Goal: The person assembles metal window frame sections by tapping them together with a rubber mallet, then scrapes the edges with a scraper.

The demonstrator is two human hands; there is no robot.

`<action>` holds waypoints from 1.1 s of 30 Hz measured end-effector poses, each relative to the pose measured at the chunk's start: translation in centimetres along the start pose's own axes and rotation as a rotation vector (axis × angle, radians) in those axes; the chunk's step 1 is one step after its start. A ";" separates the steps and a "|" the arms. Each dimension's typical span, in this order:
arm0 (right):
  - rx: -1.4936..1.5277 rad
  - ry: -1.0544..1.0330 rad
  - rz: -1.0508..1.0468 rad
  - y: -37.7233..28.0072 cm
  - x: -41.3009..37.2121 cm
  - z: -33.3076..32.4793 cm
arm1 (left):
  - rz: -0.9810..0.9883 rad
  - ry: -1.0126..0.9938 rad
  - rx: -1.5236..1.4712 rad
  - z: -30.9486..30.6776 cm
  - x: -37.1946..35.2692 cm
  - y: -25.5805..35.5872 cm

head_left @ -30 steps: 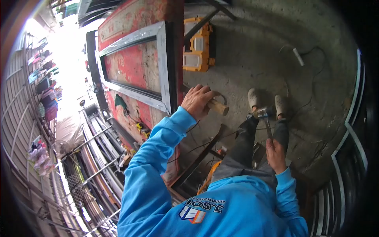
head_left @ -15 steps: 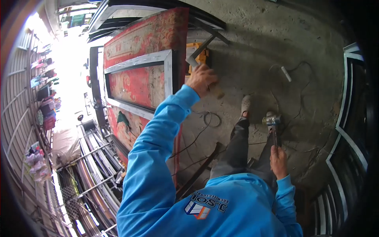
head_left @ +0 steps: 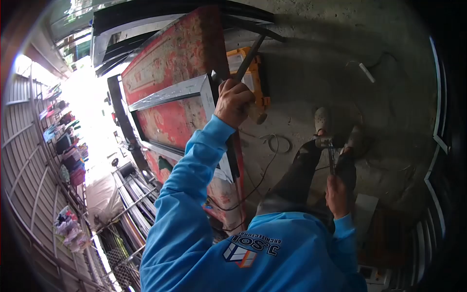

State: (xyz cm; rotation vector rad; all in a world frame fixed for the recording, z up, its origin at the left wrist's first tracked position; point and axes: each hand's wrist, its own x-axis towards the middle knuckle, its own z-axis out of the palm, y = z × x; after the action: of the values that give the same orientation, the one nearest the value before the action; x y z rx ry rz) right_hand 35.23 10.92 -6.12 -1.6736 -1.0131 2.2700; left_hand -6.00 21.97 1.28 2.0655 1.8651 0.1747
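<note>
My left hand (head_left: 233, 103) is wrapped round a wood-handled tool (head_left: 259, 116). The handle's end pokes out below the fist, and a grey metal tip shows on the other side, close to the corner of a window frame (head_left: 168, 93). That frame has silvery film on its face and dark edges. It lies on a worktable with a worn red patterned cover (head_left: 170, 48). Down by my legs, my right hand (head_left: 336, 195) grips the handle of a hammer (head_left: 325, 142), its head pointing away from me above my shoes.
An open yellow case (head_left: 261, 82) sits beyond the table's edge. Cable (head_left: 277, 143) coils on the concrete floor near my feet. Dark frames (head_left: 141, 24) stand past the table, and more frames (head_left: 440, 141) lean at the right. Long metal profiles (head_left: 141, 194) fill a rack at left.
My left hand has brought the wood-handled tool left, to the frame's corner. My right hand still holds the hammer low. The view has shifted and turned slightly.
</note>
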 end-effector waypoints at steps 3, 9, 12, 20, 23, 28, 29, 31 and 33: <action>-0.017 -0.010 -0.008 -1.0 0.4 1.4 | 0.032 0.014 -0.037 0.2 -0.8 -0.3; -0.015 -0.008 -0.104 -0.4 1.5 2.9 | 0.117 0.040 -0.035 -0.2 -1.1 -0.3; 0.031 -0.025 -0.083 -0.7 1.8 3.6 | 0.161 0.017 0.000 0.2 -1.4 -0.6; -0.081 -0.044 -0.188 -0.6 2.1 5.1 | 0.191 -0.024 0.011 -0.1 -1.8 -1.2; -0.119 -0.040 -0.399 -1.8 2.5 6.1 | 0.182 -0.046 -0.002 -0.5 -1.8 -1.7; -0.076 -0.146 -0.669 -3.6 3.3 8.7 | 0.159 -0.034 -0.010 -0.7 -1.6 -0.8; -0.075 -0.149 -0.676 -3.5 3.5 9.0 | 0.155 -0.040 -0.011 -0.8 -1.7 -1.0; -0.087 -0.114 -0.881 -2.9 4.1 9.9 | 0.156 -0.041 0.002 -1.1 -1.5 -0.9; -0.042 -0.130 -0.931 -2.0 4.8 11.2 | 0.154 -0.024 -0.025 -1.0 -1.6 -0.5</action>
State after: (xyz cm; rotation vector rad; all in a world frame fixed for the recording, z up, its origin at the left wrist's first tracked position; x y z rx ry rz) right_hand 22.97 10.00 -6.99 -0.7685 -1.4622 1.7157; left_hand -7.03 20.58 2.30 2.1843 1.6817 0.2099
